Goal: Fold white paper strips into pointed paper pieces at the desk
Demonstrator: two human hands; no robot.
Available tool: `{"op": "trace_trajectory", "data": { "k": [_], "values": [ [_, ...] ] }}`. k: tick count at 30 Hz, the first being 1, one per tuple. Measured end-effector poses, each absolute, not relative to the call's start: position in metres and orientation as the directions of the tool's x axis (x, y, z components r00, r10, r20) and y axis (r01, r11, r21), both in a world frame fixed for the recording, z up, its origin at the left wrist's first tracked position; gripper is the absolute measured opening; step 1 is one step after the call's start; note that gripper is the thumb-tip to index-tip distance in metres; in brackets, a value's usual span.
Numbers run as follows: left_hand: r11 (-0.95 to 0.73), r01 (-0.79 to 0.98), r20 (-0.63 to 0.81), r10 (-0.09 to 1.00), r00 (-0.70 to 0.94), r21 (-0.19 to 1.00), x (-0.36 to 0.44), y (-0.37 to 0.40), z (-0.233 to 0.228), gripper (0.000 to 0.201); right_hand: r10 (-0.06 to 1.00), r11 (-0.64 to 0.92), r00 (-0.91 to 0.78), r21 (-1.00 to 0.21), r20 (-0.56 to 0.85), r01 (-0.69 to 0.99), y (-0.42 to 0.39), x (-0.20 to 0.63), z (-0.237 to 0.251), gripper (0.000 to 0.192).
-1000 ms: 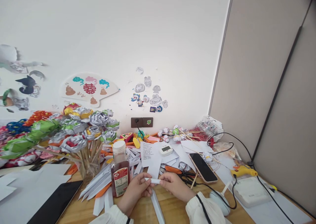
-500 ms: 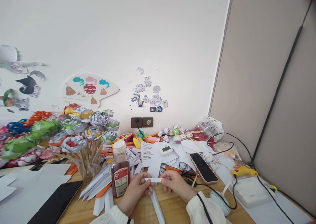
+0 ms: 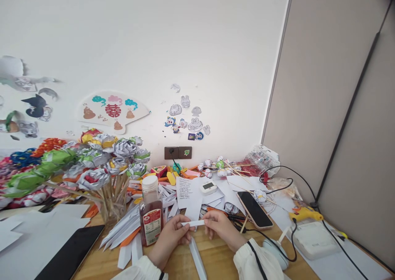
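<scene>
We hold both forearms inward from white sleeves (image 3: pixel 256 259), wrists angled toward each other over the counter (image 3: pixel 224 257). Our left hand (image 3: pixel 173 235) pinches one end of a narrow folded paper strip (image 3: pixel 196 223) between thumb and curled fingers, and our right hand (image 3: pixel 222 227) pinches the other end the same way. The strip sits above the counter, right of the amber-red bottle (image 3: pixel 152 223) — its long axis runs left to right, nearly level, the right end slightly higher. It looks plain white, slim and straight-edged. Below it, a longer white paper strip (image 3: pixel 198 260) slants toward us on the wood.
</scene>
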State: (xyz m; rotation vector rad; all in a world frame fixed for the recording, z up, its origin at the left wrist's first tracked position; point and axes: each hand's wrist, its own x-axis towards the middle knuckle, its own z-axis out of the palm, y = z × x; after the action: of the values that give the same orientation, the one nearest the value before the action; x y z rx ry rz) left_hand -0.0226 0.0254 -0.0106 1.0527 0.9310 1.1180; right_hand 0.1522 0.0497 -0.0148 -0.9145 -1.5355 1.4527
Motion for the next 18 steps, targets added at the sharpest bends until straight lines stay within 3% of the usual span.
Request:
{"op": "trace_trajectory", "data": {
  "k": [18],
  "values": [
    [0.112,-0.255,-0.063,0.979,0.194,0.96,-0.0218,0.0232,-0.0079,0.03,0.899,0.068,-0.424,-0.992,0.108,-0.109,0.0519,0.1553,-0.0179,0.033]
  ]
}}
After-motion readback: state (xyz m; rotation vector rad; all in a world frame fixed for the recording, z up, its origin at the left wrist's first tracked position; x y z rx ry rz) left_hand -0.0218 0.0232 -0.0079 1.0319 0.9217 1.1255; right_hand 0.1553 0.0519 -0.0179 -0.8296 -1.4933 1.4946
